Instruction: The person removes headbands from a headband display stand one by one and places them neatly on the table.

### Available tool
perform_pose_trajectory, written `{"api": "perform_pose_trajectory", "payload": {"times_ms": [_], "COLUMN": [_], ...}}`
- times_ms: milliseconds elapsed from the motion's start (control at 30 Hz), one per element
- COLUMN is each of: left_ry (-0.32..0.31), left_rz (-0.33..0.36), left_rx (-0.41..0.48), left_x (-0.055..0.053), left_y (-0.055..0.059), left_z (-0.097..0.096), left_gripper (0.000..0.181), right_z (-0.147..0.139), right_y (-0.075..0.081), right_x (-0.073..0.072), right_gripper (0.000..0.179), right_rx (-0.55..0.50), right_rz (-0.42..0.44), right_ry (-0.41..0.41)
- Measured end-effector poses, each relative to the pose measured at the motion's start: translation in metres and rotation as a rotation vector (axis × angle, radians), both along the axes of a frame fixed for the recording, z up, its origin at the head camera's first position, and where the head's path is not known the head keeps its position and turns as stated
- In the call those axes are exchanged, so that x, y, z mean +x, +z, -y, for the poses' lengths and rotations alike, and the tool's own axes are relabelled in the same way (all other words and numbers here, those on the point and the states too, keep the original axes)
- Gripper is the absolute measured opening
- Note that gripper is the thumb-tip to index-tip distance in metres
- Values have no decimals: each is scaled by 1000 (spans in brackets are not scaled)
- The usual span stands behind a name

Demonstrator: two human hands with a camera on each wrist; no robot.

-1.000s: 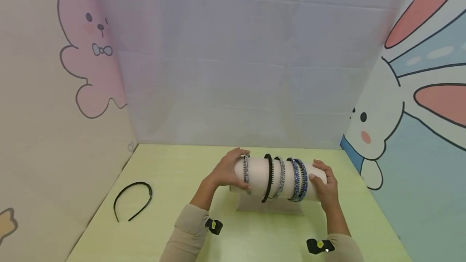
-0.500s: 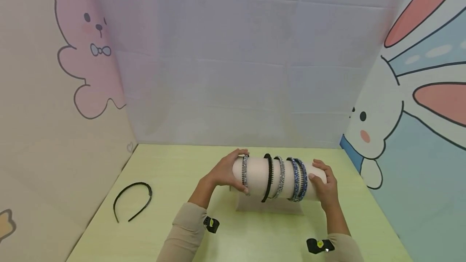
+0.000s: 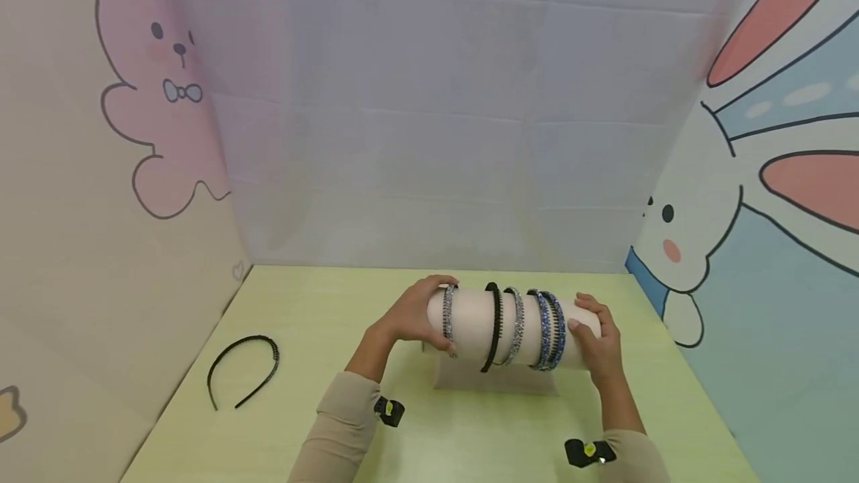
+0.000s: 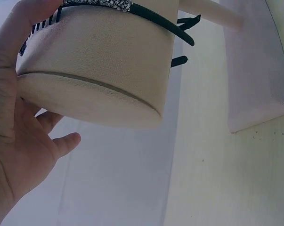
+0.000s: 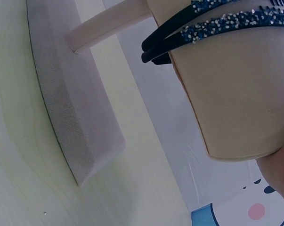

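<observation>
Silver headband [image 3: 447,319] sits round the left end of the white roll stand [image 3: 475,326]. Left hand [image 3: 412,314]: thumb and fingers curled over that end, gripping the band. Right hand [image 3: 602,345] curled round the stand's right end, holding it. Step looks like seating the band with the stand braced; next move probably calls for releasing without dragging it, then fetching the black headband [image 3: 276,352] well left of the stand. No brands, labels or writing readable.
</observation>
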State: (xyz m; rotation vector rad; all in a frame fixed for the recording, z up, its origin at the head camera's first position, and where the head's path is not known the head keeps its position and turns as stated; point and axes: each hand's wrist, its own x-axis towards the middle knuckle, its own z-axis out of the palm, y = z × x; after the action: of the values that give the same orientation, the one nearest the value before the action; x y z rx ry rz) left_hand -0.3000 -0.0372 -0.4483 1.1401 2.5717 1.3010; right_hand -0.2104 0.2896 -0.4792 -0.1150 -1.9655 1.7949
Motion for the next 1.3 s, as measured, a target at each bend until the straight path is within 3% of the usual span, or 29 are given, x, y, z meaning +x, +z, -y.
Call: {"api": "perform_pose_trajectory", "payload": {"times_ms": [300, 533, 800, 867, 933, 1033, 1133, 1300], "left_ry": [-12, -62, -61, -65, -69, -78, -70, -57], "left_rz": [95, 152, 120, 130, 128, 121, 99, 97], "left_rx": [101, 99, 94, 102, 108, 113, 110, 111], "left_x": [1, -2, -7, 0, 1, 2, -5, -4], "left_y": [0, -3, 0, 11, 12, 12, 0, -1], "left_z": [5, 4, 5, 6, 6, 7, 9, 15], "left_gripper": [98, 98, 95, 93, 93, 92, 93, 96], "right_z": [-2, -2, -1, -1, -2, -2, -2, -1], "right_y": [1, 1, 3, 3, 2, 1, 1, 0], "right_x": [0, 2, 2, 2, 2, 2, 1, 1], "right_gripper": [33, 33, 33, 33, 33, 32, 32, 32], "right_rx": [21, 23, 15, 16, 18, 17, 11, 10], "right_rz": [18, 26, 12, 6, 1, 4, 5, 8], "right_ry": [1, 9, 21, 27, 30, 28, 27, 25]}}
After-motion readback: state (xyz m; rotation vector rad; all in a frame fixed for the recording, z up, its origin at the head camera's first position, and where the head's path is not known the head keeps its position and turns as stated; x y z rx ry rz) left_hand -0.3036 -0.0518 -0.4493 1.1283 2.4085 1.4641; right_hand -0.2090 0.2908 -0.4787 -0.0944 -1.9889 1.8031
